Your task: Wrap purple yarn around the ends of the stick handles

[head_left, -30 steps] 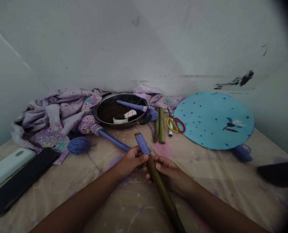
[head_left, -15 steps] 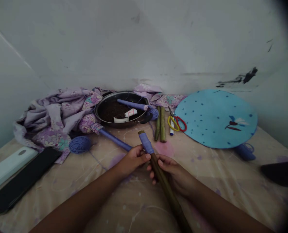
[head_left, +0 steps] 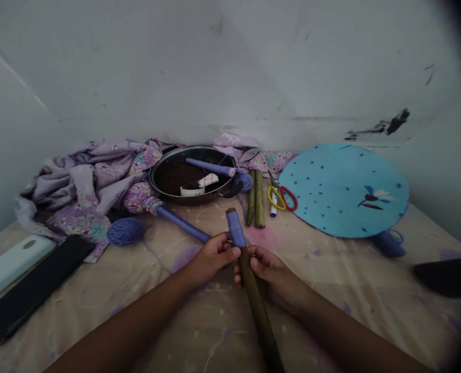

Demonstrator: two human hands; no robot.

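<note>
A greenish-brown plant stick [head_left: 255, 295] slants up from the bottom edge, its upper end bound in purple yarn [head_left: 235, 228] with a short bare tip above. My right hand [head_left: 271, 272] is closed around the stick just below the binding. My left hand [head_left: 213, 257] pinches at the stick's left side, at the lower edge of the wrapping; its fingertips are partly hidden. From a purple yarn ball [head_left: 125, 231] on the left, a strand runs towards my left forearm. Beyond my left hand lies a purple-wrapped rod [head_left: 183, 224] with a floral cloth-covered head [head_left: 139, 198].
A dark pan [head_left: 156, 191] holds brown crumbly material, a white cup piece and another wrapped rod. To its right are two green sticks [head_left: 259, 202], scissors [head_left: 282, 199], a marker [head_left: 274, 211] and a blue round board [head_left: 331, 197]. Bunched floral cloth [head_left: 78, 181] lies left.
The stick has turned a little more upright, its lower end swinging left and its wrapped tip moving slightly right. Both hands keep nearly the same place on it.
</note>
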